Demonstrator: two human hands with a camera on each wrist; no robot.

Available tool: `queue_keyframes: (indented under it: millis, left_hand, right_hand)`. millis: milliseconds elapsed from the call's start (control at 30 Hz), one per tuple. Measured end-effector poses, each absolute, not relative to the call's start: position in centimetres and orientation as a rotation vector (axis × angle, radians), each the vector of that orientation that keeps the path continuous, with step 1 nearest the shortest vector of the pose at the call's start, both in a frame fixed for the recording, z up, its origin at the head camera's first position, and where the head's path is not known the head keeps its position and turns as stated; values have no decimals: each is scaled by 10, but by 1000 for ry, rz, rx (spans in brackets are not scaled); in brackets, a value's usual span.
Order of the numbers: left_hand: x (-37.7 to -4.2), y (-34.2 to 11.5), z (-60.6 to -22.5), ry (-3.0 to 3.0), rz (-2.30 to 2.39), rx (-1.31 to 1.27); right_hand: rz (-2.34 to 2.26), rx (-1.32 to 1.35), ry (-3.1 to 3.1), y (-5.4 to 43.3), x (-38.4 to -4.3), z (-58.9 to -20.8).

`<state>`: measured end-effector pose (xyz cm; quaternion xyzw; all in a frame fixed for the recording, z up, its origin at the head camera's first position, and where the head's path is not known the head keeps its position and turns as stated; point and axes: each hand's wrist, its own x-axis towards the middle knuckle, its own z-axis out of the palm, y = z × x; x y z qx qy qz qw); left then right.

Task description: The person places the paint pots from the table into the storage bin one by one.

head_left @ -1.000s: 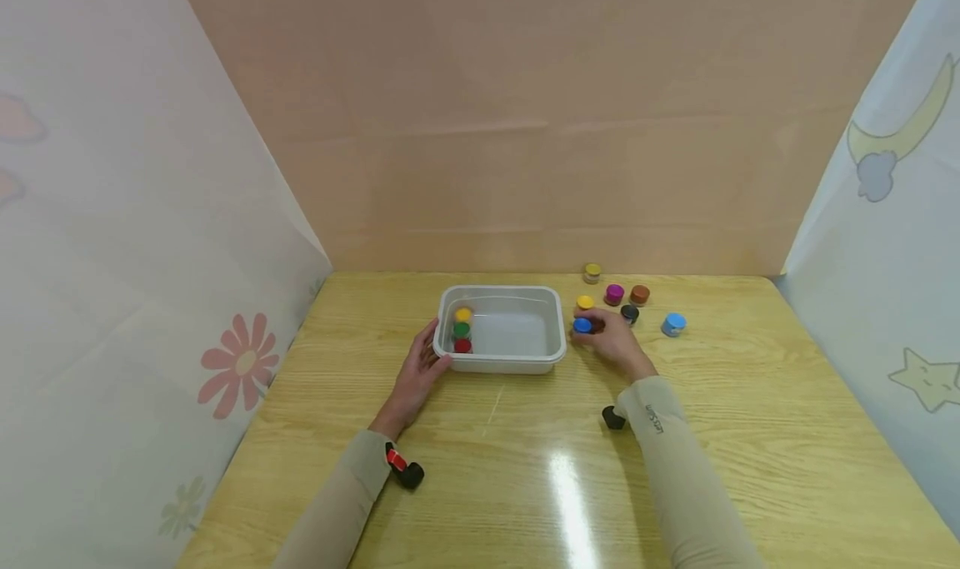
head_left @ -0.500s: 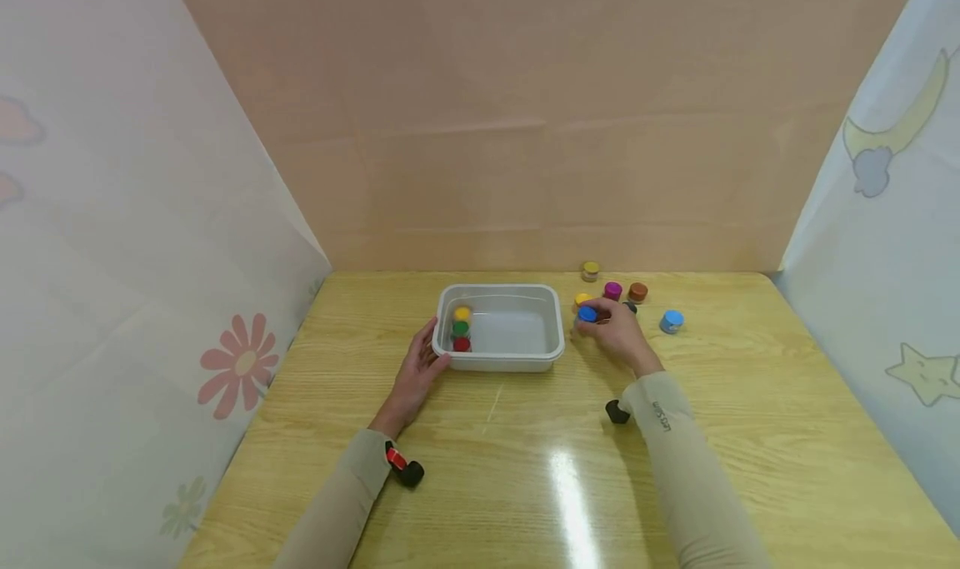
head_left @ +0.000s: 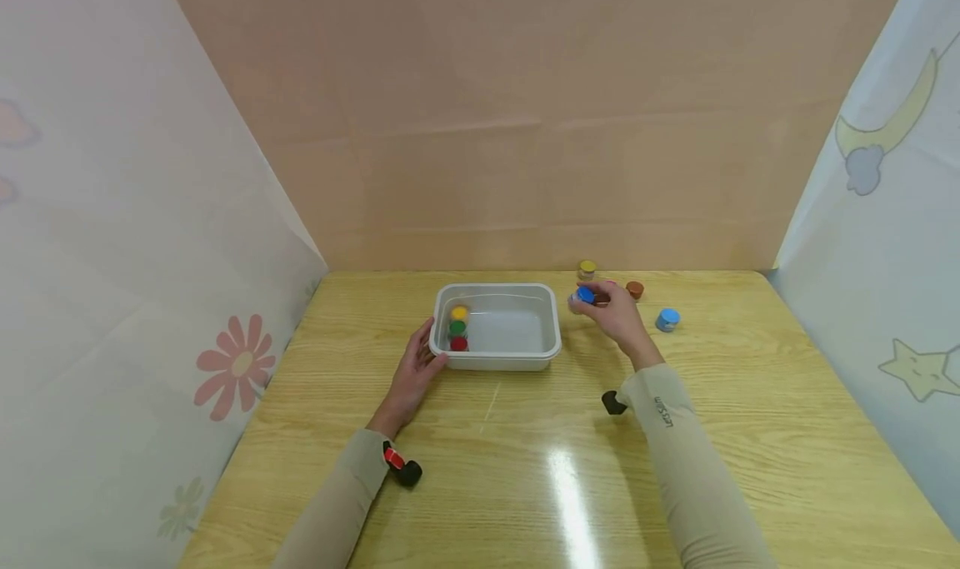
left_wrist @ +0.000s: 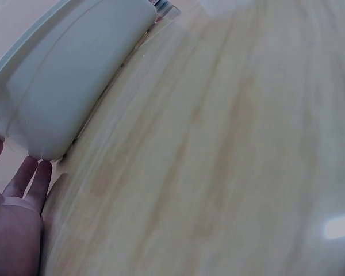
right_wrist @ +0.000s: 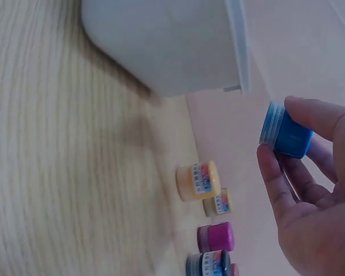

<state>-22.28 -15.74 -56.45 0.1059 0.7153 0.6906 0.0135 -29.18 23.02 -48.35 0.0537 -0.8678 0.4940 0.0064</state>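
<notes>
My right hand (head_left: 621,319) pinches a small paint jar with a blue lid (head_left: 585,295) between thumb and fingers, right of the white plastic tub (head_left: 495,362). Seen from the right wrist, the blue jar (right_wrist: 286,131) is held tilted in the air, off the table. My left hand (head_left: 412,379) rests at the tub's left front corner; in the left wrist view its extended fingers (left_wrist: 39,178) touch the tub's outer wall (left_wrist: 75,80). Inside the tub, along its left side, stand jars with yellow (head_left: 459,312), green (head_left: 457,327) and red (head_left: 459,344) lids.
Behind the right hand are jars with a dull yellow lid (head_left: 587,268) and a brown lid (head_left: 635,289). A light blue jar (head_left: 667,319) stands farther right. The right wrist view also shows orange-yellow (right_wrist: 198,180), magenta (right_wrist: 216,237) and black (right_wrist: 209,263) jars. A papered wall rises behind the table.
My right hand has lifted the blue-lidded jar off the table and moved it away from me, tilting it. The left hand has stayed at the tub's corner.
</notes>
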Motion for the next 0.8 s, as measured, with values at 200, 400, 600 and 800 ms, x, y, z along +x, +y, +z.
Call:
queue_keyframes:
  millis: [200,400,600,800]
  left_hand:
    - [-223,-158,-565,2218,2152,314]
    - [-224,-158,-566,2210,2154,319]
    - [-224,-158,-566,2209,2149,317]
    - [-223,-159,-566,2213,2141,318]
  right_hand:
    - [1594,190,-2625,225,-291,-474]
    - [1721,121,-2534,220,-290,-467]
    - [1931,59,-2429,215,-289,-460]
    - [1971,100,-2382,211,-288,-459]
